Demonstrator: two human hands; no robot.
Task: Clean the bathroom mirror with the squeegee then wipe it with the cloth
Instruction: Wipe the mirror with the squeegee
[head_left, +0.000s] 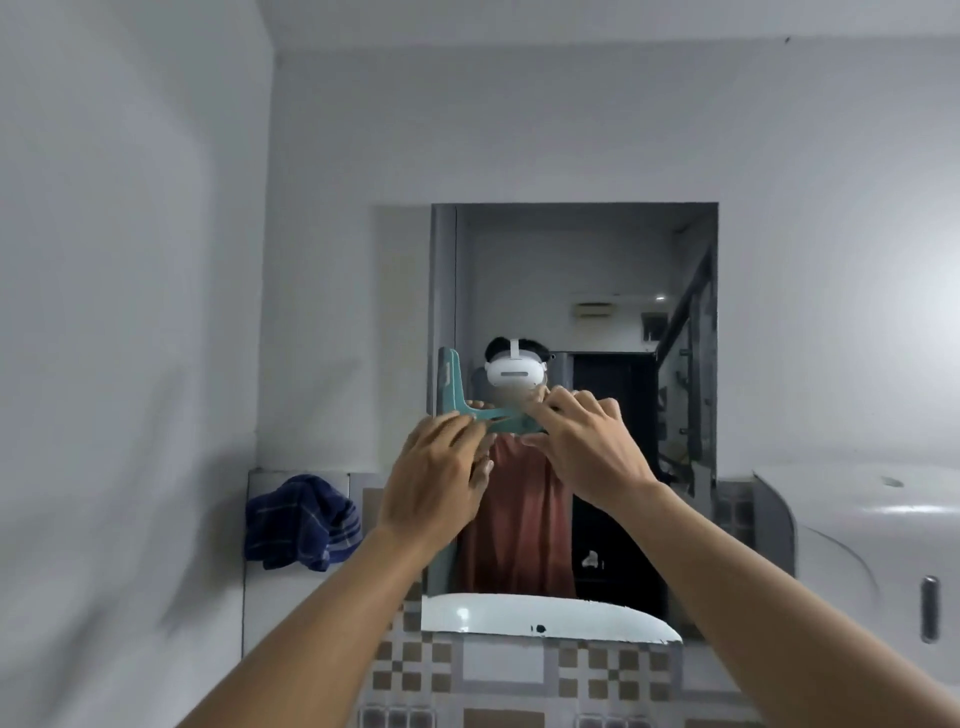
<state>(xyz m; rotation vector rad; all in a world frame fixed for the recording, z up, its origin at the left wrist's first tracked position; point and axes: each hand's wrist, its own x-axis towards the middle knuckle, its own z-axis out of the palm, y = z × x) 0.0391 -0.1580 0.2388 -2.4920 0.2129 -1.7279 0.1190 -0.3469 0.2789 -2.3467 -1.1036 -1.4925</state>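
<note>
The rectangular mirror (597, 270) hangs on the wall straight ahead and reflects a person with a headset. A teal squeegee (457, 389) is held up against the mirror's left side, blade upright at the left edge, handle pointing right. My left hand (434, 478) grips the handle near the blade. Further right on the handle, my right hand (582, 447) is closed on its end. A dark blue checked cloth (301, 522) lies bunched on the tiled ledge to the left, below the mirror's level.
A white basin rim (545, 616) shows below the mirror. Checked tiles (519, 670) cover the lower wall. A white rounded appliance (872, 545) stands at the right. A plain wall (130, 312) closes in on the left.
</note>
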